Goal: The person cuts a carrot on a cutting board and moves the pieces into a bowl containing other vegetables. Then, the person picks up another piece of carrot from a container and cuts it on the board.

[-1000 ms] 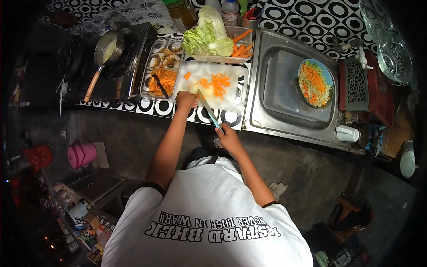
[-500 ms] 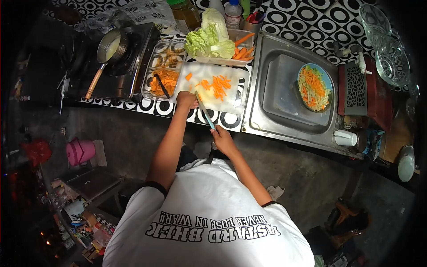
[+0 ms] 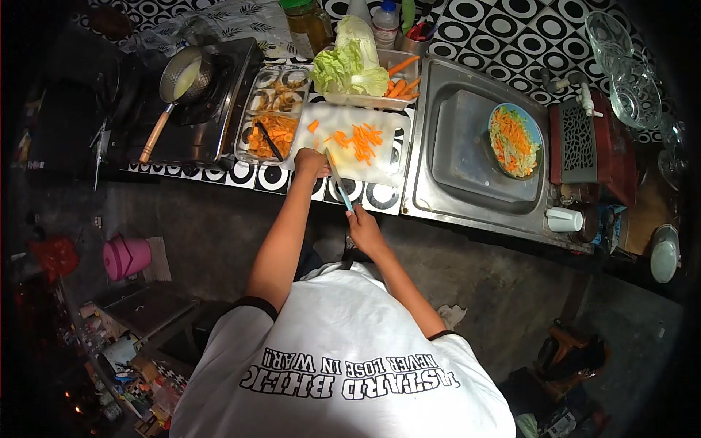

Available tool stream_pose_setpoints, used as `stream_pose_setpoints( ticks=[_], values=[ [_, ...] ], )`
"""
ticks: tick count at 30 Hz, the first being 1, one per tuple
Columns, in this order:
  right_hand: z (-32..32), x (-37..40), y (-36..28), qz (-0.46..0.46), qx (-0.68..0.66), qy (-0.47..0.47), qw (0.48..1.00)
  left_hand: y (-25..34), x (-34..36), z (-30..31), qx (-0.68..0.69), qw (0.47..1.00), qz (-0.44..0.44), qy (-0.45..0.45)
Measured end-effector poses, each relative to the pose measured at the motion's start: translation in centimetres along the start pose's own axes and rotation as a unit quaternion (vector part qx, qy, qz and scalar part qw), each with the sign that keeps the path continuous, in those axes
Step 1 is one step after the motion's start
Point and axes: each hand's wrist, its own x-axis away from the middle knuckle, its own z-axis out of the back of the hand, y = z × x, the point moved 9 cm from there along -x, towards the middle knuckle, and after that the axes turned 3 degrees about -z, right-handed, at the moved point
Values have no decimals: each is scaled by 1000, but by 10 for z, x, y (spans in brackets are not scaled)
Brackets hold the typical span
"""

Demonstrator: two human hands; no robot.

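My right hand [image 3: 363, 225] is closed round the handle of a knife [image 3: 339, 182], whose blade points up and left over the near part of the translucent cutting board [image 3: 385, 171]. Beside the blade, at the board's near left, my left hand [image 3: 312, 162] has its fingers bent together; what they press on, if anything, is too small to make out. Cut carrot strips [image 3: 361, 141] lie in a loose pile on the board beyond the blade. One larger carrot piece [image 3: 313, 126] is apart from them, near the board's left edge.
Left are a divided tray [image 3: 252, 106] with carrot pieces and a black-handled tool, and a stove [image 3: 219, 124] with a saucepan [image 3: 179, 77]. Behind the board, a container [image 3: 365, 101] holds leafy cabbage and carrots. Right, a plate of shredded vegetables [image 3: 513, 142] sits in the sink area [image 3: 420, 175].
The view has shifted slightly. Both hands and the knife stay in nearly the same place at the board, with only a small movement at the blade.
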Motion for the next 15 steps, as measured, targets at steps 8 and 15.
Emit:
stream_pose_setpoints(
  ticks=[8,15],
  values=[
    [4,2,-17,25,108,44,993,1,-4,0,-36,999,-6,13],
    [-1,-2,-9,14,130,34,991,5,1,0,-28,999,-41,16]
  ],
)
